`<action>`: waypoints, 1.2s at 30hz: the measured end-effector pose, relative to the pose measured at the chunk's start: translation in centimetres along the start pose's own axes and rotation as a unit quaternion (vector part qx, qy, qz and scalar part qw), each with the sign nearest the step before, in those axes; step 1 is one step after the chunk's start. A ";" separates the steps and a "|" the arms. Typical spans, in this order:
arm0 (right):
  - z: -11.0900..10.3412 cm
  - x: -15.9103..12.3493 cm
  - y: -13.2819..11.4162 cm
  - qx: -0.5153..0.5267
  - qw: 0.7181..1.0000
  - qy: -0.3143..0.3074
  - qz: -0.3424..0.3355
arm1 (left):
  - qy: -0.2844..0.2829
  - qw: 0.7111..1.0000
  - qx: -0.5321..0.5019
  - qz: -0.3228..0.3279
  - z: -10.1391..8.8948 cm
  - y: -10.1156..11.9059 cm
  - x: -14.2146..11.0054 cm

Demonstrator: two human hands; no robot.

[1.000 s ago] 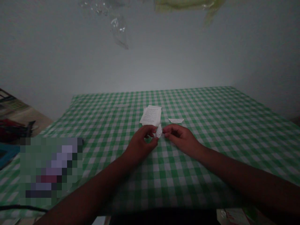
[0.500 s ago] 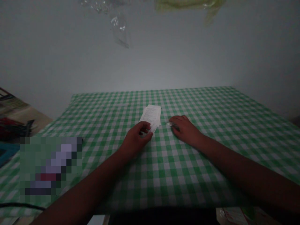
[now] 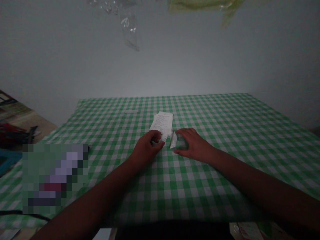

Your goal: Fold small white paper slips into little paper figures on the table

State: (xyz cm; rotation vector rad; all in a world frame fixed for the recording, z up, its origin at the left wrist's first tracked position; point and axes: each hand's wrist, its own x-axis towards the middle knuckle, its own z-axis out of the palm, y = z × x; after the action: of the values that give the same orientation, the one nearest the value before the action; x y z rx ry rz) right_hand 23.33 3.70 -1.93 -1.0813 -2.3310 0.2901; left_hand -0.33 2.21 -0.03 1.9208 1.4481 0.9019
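A narrow white paper strip (image 3: 173, 140), long axis running away from the person, lies just beside the open fingers (image 3: 183, 133) of the right hand (image 3: 195, 145), while the curled left hand (image 3: 146, 149) is farther off, its grip unclear.

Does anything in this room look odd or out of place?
A scrap of clear plastic and a pale green piece of film seem to cling high on the wall, well above the checked tablecloth. They look stray, like leftover wrapping.

Matt paper, woven cloth
Printed sheets (image 3: 161, 122) and folded slip (image 3: 173, 140) are thin paper; gingham tablecloth (image 3: 225, 113) matt; clear plastic (image 3: 128, 28) glossy.
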 end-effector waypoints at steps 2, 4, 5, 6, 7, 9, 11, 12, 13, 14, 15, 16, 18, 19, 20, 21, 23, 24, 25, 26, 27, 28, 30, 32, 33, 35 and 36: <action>0.4 0.1 0.1 -0.018 1.000 -0.010 0.001 | -0.001 1.000 0.002 -0.007 0.1 0.1 0.0; 0.8 0.3 0.2 -0.025 1.000 -0.012 0.009 | -0.004 1.000 0.003 -0.014 0.2 0.1 0.0; 1.0 0.4 0.1 -0.026 0.999 -0.013 0.017 | -0.005 1.000 0.004 -0.018 0.2 0.2 0.0; 1.1 0.5 0.1 -0.027 0.999 -0.015 0.024 | -0.007 1.000 0.005 -0.022 0.3 0.2 0.0; 1.2 0.6 0.0 -0.027 0.999 -0.018 0.029 | -0.008 1.000 0.005 -0.025 0.3 0.3 0.0; 1.3 0.7 -0.2 -0.029 0.999 -0.021 0.034 | -0.006 1.000 0.003 -0.028 0.4 0.4 0.0; 1.3 0.8 -0.4 -0.032 0.999 -0.021 0.036 | 0.003 1.000 0.001 -0.025 0.5 0.4 0.0; 1.3 0.8 -0.5 -0.034 0.999 -0.021 0.037 | 0.007 1.000 0.001 -0.024 0.5 0.4 0.0; 1.3 0.8 -0.6 -0.035 0.998 -0.022 0.037 | 0.010 1.000 0.002 -0.023 0.6 0.3 0.0; 1.3 0.8 -0.7 -0.036 0.998 -0.024 0.037 | 0.010 1.000 0.004 -0.023 0.7 0.2 0.0; 1.4 0.8 -0.8 -0.037 0.998 -0.026 0.036 | 0.007 1.000 0.005 -0.023 0.8 0.1 0.0; 1.4 0.8 -0.9 -0.039 0.998 -0.028 0.035 | 0.001 1.000 0.006 -0.022 0.9 0.1 0.0; 1.5 0.8 -1.1 -0.043 0.998 -0.030 0.037 | -0.009 1.000 0.007 -0.016 1.1 0.0 0.0; 1.6 0.9 -1.2 -0.045 0.998 -0.028 0.040 | -0.012 1.000 0.009 -0.014 1.2 0.0 0.0; 1.6 0.9 -1.3 -0.046 0.998 -0.025 0.044 | -0.013 1.000 0.010 -0.012 1.2 -0.1 0.0; 1.6 1.0 -1.3 -0.047 0.998 -0.023 0.046 | -0.013 1.000 0.011 -0.012 1.3 -0.1 0.0; 1.7 1.1 -1.4 -0.048 0.998 -0.018 0.049 | -0.013 1.000 0.011 -0.011 1.3 -0.1 0.1; 1.7 1.1 -1.5 -0.047 0.998 -0.018 0.047 | -0.012 1.000 0.011 -0.011 1.4 -0.1 0.1; 1.7 1.2 -1.5 -0.046 0.998 -0.018 0.046 | -0.011 1.000 0.013 -0.011 1.4 -0.1 0.1; 1.7 1.2 -1.5 -0.045 0.998 -0.018 0.044 | -0.010 1.000 0.013 -0.011 1.4 -0.1 0.1; 1.7 1.1 -1.5 -0.044 0.998 -0.018 0.043 | -0.009 1.000 0.012 -0.013 1.4 -0.1 0.1; 1.8 1.1 -1.5 -0.045 0.998 -0.018 0.043 | -0.008 1.000 0.009 -0.016 1.4 0.0 0.1; 1.8 1.1 -1.6 -0.047 0.998 -0.020 0.044 | -0.010 1.000 -0.003 -0.021 1.5 0.1 0.2; 1.9 1.1 -1.8 -0.050 0.997 -0.022 0.045 | -0.013 0.999 -0.022 -0.022 1.7 0.2 0.3; 2.0 1.1 -1.8 -0.049 0.998 -0.023 0.045 | -0.017 0.999 -0.033 -0.021 1.8 0.3 0.3; 2.1 1.1 -2.0 -0.045 0.998 -0.023 0.044 | -0.027 0.998 -0.059 -0.021 2.0 0.2 0.4; 2.1 1.1 -2.0 -0.041 0.998 -0.023 0.044 | -0.030 0.997 -0.072 -0.022 2.1 0.1 0.4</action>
State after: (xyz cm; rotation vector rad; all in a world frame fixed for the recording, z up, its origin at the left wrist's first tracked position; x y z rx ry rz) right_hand 20.26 3.32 -2.40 -1.2315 -2.3572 0.2551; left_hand 1.42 2.51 -1.19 1.7885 1.3472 0.8950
